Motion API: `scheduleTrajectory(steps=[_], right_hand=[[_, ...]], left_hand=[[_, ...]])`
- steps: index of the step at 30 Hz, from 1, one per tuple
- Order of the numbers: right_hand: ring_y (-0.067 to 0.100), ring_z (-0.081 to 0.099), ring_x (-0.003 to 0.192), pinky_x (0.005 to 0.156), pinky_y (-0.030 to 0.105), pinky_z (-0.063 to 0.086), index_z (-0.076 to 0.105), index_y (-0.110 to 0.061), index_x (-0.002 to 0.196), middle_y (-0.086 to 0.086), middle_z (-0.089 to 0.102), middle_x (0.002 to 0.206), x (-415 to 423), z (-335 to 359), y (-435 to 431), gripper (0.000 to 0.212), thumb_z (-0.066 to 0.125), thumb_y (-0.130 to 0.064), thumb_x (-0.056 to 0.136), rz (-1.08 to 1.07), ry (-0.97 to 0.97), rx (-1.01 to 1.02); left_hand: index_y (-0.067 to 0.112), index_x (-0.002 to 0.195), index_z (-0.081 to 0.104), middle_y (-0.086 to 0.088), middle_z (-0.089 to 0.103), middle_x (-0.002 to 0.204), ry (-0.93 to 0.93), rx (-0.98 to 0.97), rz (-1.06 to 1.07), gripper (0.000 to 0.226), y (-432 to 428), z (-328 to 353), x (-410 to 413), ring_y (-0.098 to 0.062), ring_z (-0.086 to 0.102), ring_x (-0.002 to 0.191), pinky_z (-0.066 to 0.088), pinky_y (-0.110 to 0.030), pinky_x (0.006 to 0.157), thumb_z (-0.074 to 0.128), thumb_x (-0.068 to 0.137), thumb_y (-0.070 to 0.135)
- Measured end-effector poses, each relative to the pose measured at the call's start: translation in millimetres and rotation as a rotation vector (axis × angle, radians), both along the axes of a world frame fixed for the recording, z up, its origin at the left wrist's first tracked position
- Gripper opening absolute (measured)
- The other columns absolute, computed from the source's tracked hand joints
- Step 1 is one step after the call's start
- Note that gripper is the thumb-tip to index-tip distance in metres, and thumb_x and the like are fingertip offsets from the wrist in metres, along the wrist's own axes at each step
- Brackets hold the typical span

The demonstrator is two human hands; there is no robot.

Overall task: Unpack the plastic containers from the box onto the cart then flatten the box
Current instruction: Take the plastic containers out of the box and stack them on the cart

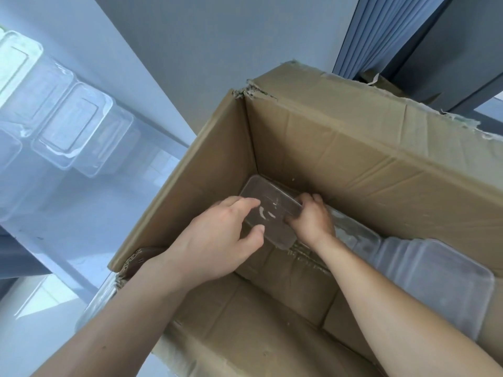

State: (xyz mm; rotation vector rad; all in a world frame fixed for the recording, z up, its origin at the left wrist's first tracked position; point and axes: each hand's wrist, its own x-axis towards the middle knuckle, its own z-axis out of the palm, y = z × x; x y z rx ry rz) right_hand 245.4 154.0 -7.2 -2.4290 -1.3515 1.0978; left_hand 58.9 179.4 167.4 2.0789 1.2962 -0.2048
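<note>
Setting: pale blue-grey walls and a dark curtain (367,34) at the upper right of the frame; a large cardboard box (353,148) fills the centre and lower right.
Cart: the pale cart surface (68,213) runs down the left of the frame, with several clear containers on the cart (70,126) sitting close together at the upper left.
Task's thing: a clear stack of containers (268,210) stands deep in the far left corner of the box, near the middle of the frame.
Left hand (217,238): fingers wrapped over the stack's near left edge, grip clamped on it.
Right hand (313,219): fingers curled round the stack's right end, grip also closed on it.
Handling, as a judgement: thin plastic, likely light, smooth and a bit slippery; walls probably flex if squeezed, and nested pieces may slide apart. Holding both short ends, low on the stack, looks safest.
Around it: more containers in the box (435,278) lie along the right side, touching the box wall.
In the way: tall box walls and the torn flap (253,91) above the corner; the lift has to clear the left wall before reaching the cart.
</note>
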Motion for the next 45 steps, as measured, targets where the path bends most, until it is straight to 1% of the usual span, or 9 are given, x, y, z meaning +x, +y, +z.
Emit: scheduleTrajectory(steps=[6, 13, 17, 22, 27, 31, 38, 41, 45], right_hand=[[0.013, 0.062, 0.089, 0.058, 0.022, 0.046, 0.053, -0.024, 0.104, -0.006, 0.061, 0.101, 8, 46, -25, 0.043, 0.078, -0.047, 0.078, -0.181, 0.196, 0.104], [0.002, 0.059, 0.087, 0.064, 0.019, 0.043, 0.057, -0.026, 0.100, -0.016, 0.061, 0.095, 7, 145, -64, 0.036, 0.077, -0.047, 0.079, -0.313, 0.312, 0.300], [0.000, 0.060, 0.084, 0.067, 0.020, 0.042, 0.058, -0.027, 0.096, -0.015, 0.064, 0.091, -2, 184, -84, 0.035, 0.078, -0.049, 0.077, -0.377, 0.304, 0.395], [0.004, 0.063, 0.081, 0.071, 0.022, 0.048, 0.057, -0.028, 0.089, -0.011, 0.067, 0.086, -13, 204, -99, 0.038, 0.076, -0.056, 0.073, -0.359, 0.282, 0.510], [0.007, 0.064, 0.078, 0.072, 0.031, 0.050, 0.067, -0.022, 0.089, -0.006, 0.070, 0.084, -8, 193, -102, 0.043, 0.049, -0.061, 0.094, -0.371, 0.454, 0.621], [0.017, 0.063, 0.107, 0.088, 0.030, 0.046, 0.065, -0.020, 0.113, -0.004, 0.069, 0.112, 20, 141, -88, 0.030, 0.055, -0.042, 0.097, -0.298, 0.239, 0.360], [0.033, 0.048, 0.129, 0.105, 0.042, 0.040, 0.043, -0.011, 0.143, 0.013, 0.049, 0.141, 46, 56, -74, 0.056, 0.056, -0.038, 0.095, -0.084, -0.109, -0.070], [0.032, 0.044, 0.132, 0.104, 0.041, 0.037, 0.041, -0.010, 0.143, 0.013, 0.045, 0.143, 47, 36, -68, 0.055, 0.054, -0.036, 0.096, -0.055, -0.143, -0.123], [0.033, 0.040, 0.133, 0.107, 0.042, 0.034, 0.039, -0.011, 0.142, 0.013, 0.040, 0.142, 50, 15, -64, 0.056, 0.055, -0.036, 0.095, -0.001, -0.234, -0.192]], left_hand=[[0.021, 0.147, 0.044, 0.004, 0.051, 0.144, -0.035, 0.003, 0.127, 0.052, 5, 5, -3, -0.012, 0.057, 0.114, 0.037, -0.017, 0.085, 0.048, 0.099, 0.042], [0.019, 0.144, 0.049, 0.000, 0.061, 0.135, -0.047, -0.022, 0.209, 0.062, -5, 21, -5, -0.014, 0.057, 0.121, 0.047, -0.034, 0.101, 0.041, 0.095, 0.057], [0.028, 0.119, 0.056, 0.017, 0.065, 0.099, -0.294, -0.146, 0.264, 0.028, -23, 39, 1, 0.013, 0.058, 0.084, 0.041, -0.005, 0.069, 0.044, 0.100, 0.044], [0.036, 0.136, 0.044, 0.026, 0.062, 0.112, -0.493, -0.190, 0.334, 0.036, -39, 51, 10, 0.014, 0.058, 0.100, 0.045, -0.004, 0.078, 0.048, 0.100, 0.039], [0.036, 0.133, 0.049, 0.023, 0.064, 0.117, -0.573, -0.192, 0.456, 0.047, -35, 49, 8, 0.003, 0.062, 0.108, 0.050, -0.035, 0.099, 0.051, 0.088, 0.050], [0.034, 0.137, 0.045, 0.023, 0.057, 0.126, -0.523, -0.185, 0.462, 0.039, -31, 37, 5, 0.004, 0.060, 0.110, 0.050, -0.026, 0.094, 0.052, 0.099, 0.038], [0.045, 0.125, 0.039, 0.029, 0.055, 0.114, -0.365, -0.181, 0.366, 0.028, -25, 19, 16, 0.024, 0.051, 0.098, 0.039, 0.003, 0.069, 0.048, 0.102, 0.033], [0.040, 0.129, 0.039, 0.022, 0.059, 0.120, -0.293, -0.188, 0.342, 0.033, -23, 9, 18, 0.006, 0.057, 0.110, 0.048, -0.011, 0.086, 0.052, 0.098, 0.042], [0.030, 0.152, 0.024, 0.008, 0.059, 0.130, -0.198, -0.165, 0.342, 0.074, -18, 1, 17, -0.012, 0.058, 0.117, 0.050, -0.039, 0.100, 0.055, 0.091, 0.057]])
